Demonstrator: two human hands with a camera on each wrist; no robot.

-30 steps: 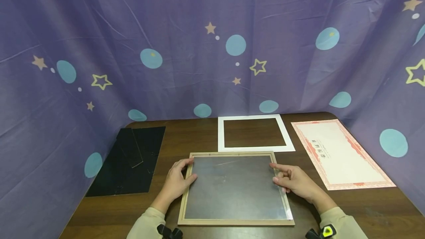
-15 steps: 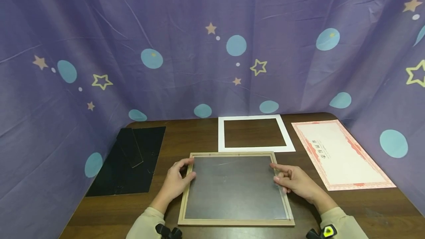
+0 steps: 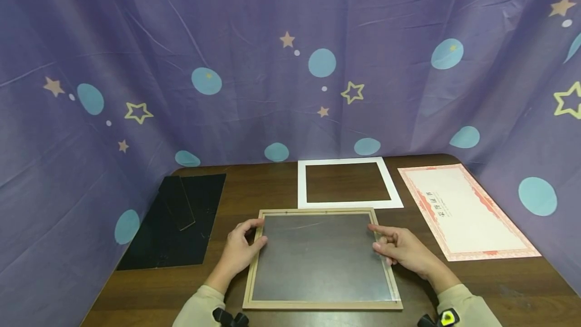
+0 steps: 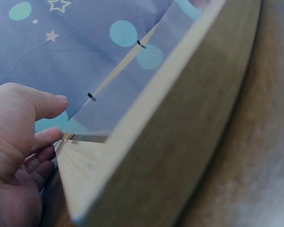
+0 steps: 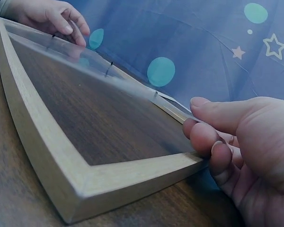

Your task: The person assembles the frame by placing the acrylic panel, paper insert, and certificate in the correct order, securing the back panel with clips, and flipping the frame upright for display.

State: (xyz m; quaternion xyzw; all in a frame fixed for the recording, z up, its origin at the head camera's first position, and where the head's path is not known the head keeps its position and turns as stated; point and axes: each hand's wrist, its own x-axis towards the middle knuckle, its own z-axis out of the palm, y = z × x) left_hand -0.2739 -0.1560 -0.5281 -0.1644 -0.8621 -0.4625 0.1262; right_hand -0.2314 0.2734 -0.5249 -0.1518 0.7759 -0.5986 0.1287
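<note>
A pale wooden picture frame (image 3: 322, 305) lies flat in front of me. A clear plastic sheet (image 3: 317, 261) covers its opening; in the right wrist view the clear sheet (image 5: 118, 87) bows above the wood. My left hand (image 3: 239, 249) is at the frame's left bar, index finger and thumb apart with their tips by its inner edge. In the left wrist view a finger of my left hand (image 4: 14, 142) meets the frame's corner. My right hand (image 3: 406, 250) pinches the sheet's right edge between thumb and fingers.
Behind the frame lies a white mat (image 3: 302, 185) with a rectangular cutout. A black backing board (image 3: 190, 246) with a stand is at left, and a red-bordered certificate (image 3: 472, 211) at right. A purple patterned curtain (image 3: 254, 54) closes off the table's back and sides.
My left thumb has drawn back slightly to the left over the sheet's edge. The bright glare at the sheet's near right corner has shrunk. My right hand has barely moved.
</note>
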